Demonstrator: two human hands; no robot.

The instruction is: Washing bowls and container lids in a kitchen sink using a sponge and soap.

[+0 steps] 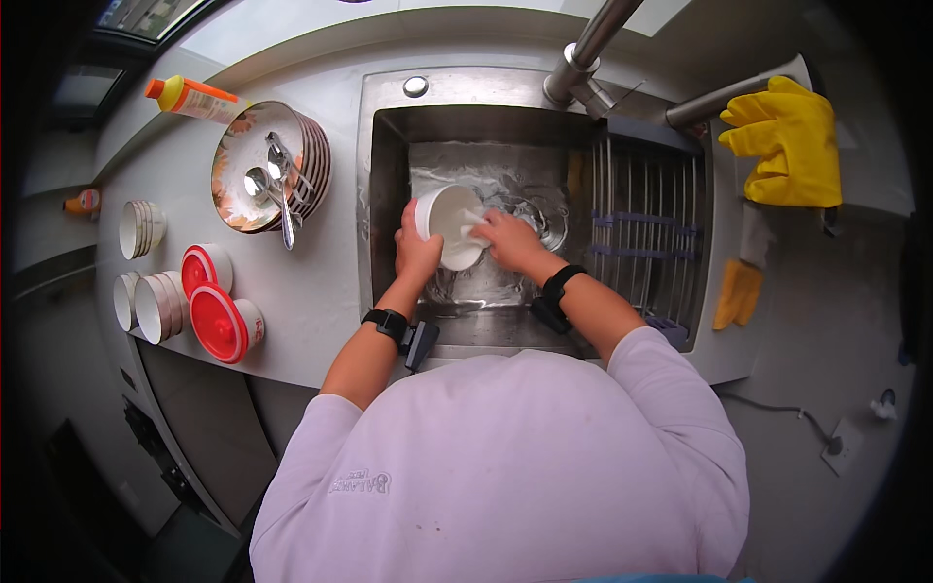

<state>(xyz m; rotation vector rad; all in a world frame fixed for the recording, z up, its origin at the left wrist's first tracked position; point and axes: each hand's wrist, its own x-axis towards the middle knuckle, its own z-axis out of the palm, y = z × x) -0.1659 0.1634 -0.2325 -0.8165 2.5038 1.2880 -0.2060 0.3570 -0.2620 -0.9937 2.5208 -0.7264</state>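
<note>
Over a stainless steel sink [466, 331] with water in its basin, my left hand [417, 244] grips the outer left side of a white bowl [441, 211]. The bowl is tilted, its opening turned to the right. A crumpled white cloth [472, 222] is pinched in my right hand [514, 242], at the bowl's rim and partly inside it. Both hands are inside the sink's outline, below the steel faucet [576, 76].
A roll-up drying rack [641, 233] spans the sink's right part. Yellow rubber gloves [791, 146] hang at right. On the left counter stand stacked plates [244, 149] with spoons [286, 211], stacked bowls [154, 310], red-lidded containers [219, 321] and a yellow-orange bottle [200, 100].
</note>
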